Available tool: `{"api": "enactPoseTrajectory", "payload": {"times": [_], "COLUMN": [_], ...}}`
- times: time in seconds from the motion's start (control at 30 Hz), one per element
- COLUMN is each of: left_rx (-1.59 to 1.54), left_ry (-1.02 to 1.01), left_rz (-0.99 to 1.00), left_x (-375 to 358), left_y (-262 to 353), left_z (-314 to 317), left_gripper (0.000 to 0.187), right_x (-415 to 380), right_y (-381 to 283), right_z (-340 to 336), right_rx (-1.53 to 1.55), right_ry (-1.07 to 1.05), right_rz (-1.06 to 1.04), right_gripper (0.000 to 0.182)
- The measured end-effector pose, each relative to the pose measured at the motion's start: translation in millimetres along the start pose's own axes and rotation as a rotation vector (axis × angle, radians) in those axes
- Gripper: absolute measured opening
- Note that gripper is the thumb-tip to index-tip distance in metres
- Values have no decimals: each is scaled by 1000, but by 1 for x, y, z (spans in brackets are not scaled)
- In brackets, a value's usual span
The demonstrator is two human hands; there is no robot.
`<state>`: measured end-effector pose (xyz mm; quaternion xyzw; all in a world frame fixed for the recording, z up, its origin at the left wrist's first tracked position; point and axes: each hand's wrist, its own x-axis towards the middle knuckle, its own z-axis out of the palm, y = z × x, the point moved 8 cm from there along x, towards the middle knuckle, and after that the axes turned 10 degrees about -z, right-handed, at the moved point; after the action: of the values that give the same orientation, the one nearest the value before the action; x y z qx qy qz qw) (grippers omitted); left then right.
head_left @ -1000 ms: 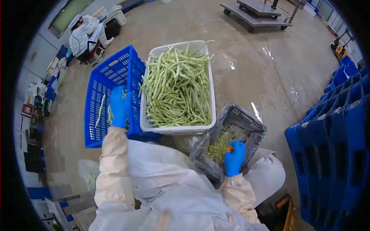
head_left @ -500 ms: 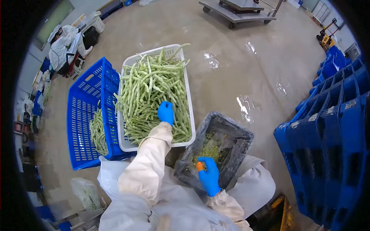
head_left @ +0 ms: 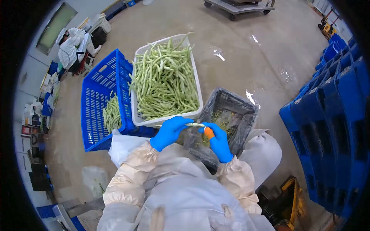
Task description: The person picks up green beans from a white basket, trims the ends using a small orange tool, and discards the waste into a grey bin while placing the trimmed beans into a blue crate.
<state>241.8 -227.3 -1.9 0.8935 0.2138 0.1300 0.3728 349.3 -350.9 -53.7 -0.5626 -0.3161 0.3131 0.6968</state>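
Observation:
Low in front of me, both blue-gloved hands are at one green bean [head_left: 195, 124]. My left hand [head_left: 168, 133] is closed around it, one end poking out to the left. My right hand [head_left: 220, 144] pinches the bean's other end. At its thumb sits a small orange piece [head_left: 208, 133]; I cannot tell whether it is a thumb cover or a tool. Just beyond my left hand stands a white basket [head_left: 200, 90] heaped with green beans [head_left: 165, 82]. Beneath my right hand is a bin lined with dark plastic [head_left: 246, 111], green scraps [head_left: 227, 125] inside.
A tilted blue crate [head_left: 90, 104] with some beans [head_left: 112, 113] leans beside the white basket. Blue pallets [head_left: 327, 131] stand at the right. A wheeled cart [head_left: 243, 13] is ahead on the wet floor; a person [head_left: 73, 48] sits far left. A yellow metal frame [head_left: 296, 204] is low right.
My left hand has come back from the bean heap with a bean and now meets my right hand, which has risen over the bin. The view has shifted slightly.

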Motion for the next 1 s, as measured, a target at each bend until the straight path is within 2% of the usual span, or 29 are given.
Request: {"api": "enactPoseTrajectory", "payload": {"times": [0.07, 0.17, 0.3, 0.4, 0.47, 0.5, 0.57, 0.6, 0.67, 0.7, 0.77, 0.8, 0.87, 0.9, 0.97, 1.0], "left_rx": [88, 231, 346, 166, -662, -663, -1342, -1343, -1726, -1725, -1946, -1945, -1948, -1937, -1906, -1874], "left_ry": [-3, -10, 17, 89, -14, -11, 69, 68, 263, 267, 204, 205, 190, 182, 171, 162], "left_rz": [2, -7, -5, -8, -342, -336, -464, -464, -303, -300, -193, -191, -209, -232, -235, -238], "left_x": [-12, -23, -35, -36, -34, -31, -26, -21, -7, -3, 5, 8, 15, 16, 17, 18], "left_y": [1, 5, 7, 7, -22, -21, -35, -34, -38, -47, -59, -56, -43, -42, -43, -42], "left_z": [-2, -9, -4, 7, 27, 30, 37, 29, -13, -22, -31, -31, -20, -12, -3, 0], "left_gripper": [27, 29, 30, 29, 28, 28, 30, 30, 36, 36, 40, 40, 42, 42, 42, 42], "right_x": [-5, -11, -14, -16, -16, -16, -17, -15, -15, -14, -15, -17, -15, -16, -24, -24], "right_y": [-6, -9, -2, 3, -3, -3, 11, 23, 54, 53, 47, 43, 17, 10, 9, 10], "right_z": [13, 23, 25, 23, 24, 22, 6, -6, -52, -53, -58, -48, 11, 17, 40, 40], "right_rx": [30, 95, 10, 179, 415, 412, 389, 387, 512, 513, 48, 48, 96, 95, 391, 391], "right_ry": [-151, -227, -249, -139, -56, -59, 32, 33, 349, 344, 282, 281, -79, -78, -211, -212], "right_rz": [4, 32, 15, 34, 49, 44, 97, 97, 147, 147, 201, 200, -29, -28, 175, 176], "right_gripper": [24, 20, 18, 15, 16, 16, 18, 18, 19, 19, 22, 22, 24, 24, 24, 24]}}
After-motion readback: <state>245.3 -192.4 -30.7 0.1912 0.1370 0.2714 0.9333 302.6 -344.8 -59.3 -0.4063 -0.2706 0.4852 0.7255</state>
